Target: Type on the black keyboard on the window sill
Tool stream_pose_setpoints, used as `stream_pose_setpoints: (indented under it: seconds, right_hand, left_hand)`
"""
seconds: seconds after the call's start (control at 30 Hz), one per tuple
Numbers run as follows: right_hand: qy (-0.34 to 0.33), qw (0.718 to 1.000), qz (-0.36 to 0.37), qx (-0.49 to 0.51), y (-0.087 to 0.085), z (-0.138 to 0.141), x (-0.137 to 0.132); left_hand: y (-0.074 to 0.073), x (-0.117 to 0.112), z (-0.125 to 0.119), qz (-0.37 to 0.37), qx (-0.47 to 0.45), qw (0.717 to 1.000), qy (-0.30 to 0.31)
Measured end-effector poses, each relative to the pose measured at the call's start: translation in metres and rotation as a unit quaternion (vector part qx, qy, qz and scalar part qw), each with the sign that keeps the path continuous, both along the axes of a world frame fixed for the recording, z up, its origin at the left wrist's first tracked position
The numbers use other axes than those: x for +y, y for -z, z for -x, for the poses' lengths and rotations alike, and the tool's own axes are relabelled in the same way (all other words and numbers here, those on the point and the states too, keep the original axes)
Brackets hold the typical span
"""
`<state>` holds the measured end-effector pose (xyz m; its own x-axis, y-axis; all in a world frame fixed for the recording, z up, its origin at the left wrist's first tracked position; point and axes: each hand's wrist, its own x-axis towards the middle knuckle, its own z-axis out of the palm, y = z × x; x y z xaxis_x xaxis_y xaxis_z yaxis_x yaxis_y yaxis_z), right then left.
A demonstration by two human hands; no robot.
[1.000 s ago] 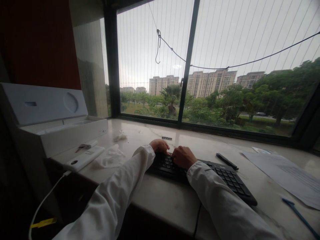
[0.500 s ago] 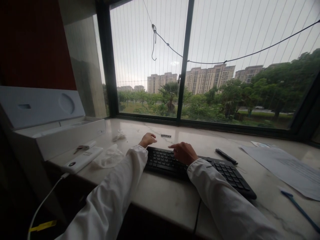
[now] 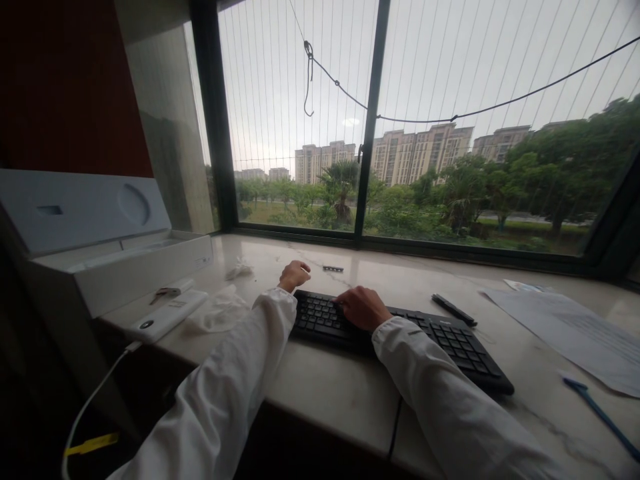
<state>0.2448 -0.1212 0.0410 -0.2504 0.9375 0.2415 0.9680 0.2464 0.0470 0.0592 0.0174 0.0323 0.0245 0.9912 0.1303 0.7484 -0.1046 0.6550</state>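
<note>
1. Fingers (image 3: 347, 301) of the right hand (image 3: 366, 309) bent over the keyboard (image 3: 320, 319); whether they grip anything, can't tell!
2. Left hand (image 3: 294, 275) at the keyboard's far left corner, fingers loosely curled, their hold unclear.
3. Keyboard's flat on the counter (image 3: 325, 400), visible keys seemingly in place; work looks under way, but how much is done or left doesn't show.
4. Beyond the keyboard, a dark strip (image 3: 333, 269); left of it, wrap (image 3: 220, 312); right, paper (image 3: 565, 337).
5. In the way? Only the right hand and sleeve (image 3: 430, 380), hiding the keyboard's middle.
</note>
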Motion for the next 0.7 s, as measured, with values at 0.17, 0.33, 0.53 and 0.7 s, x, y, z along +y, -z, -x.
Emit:
stream_pose_setpoints:
  seconds: [0.17,0.33,0.53,0.7]
  right_hand:
    - [0.014,1.000,-0.013,0.014,0.000,-0.002,0.001]
    - [0.010,0.999,-0.038,0.035,0.001,-0.003,0.001]
    - [0.018,0.997,-0.047,0.055,0.002,-0.004,0.002]
    - [0.020,0.997,-0.026,0.064,0.001,-0.006,0.002]
  left_hand:
    - [0.000,0.001,0.004,-0.002,0.037,0.998,-0.049]
    - [0.008,0.010,0.009,-0.018,0.055,0.996,-0.064]
    - [0.015,0.016,0.016,-0.056,0.100,0.991,-0.072]
    - [0.017,0.025,0.015,-0.053,0.170,0.983,-0.035]
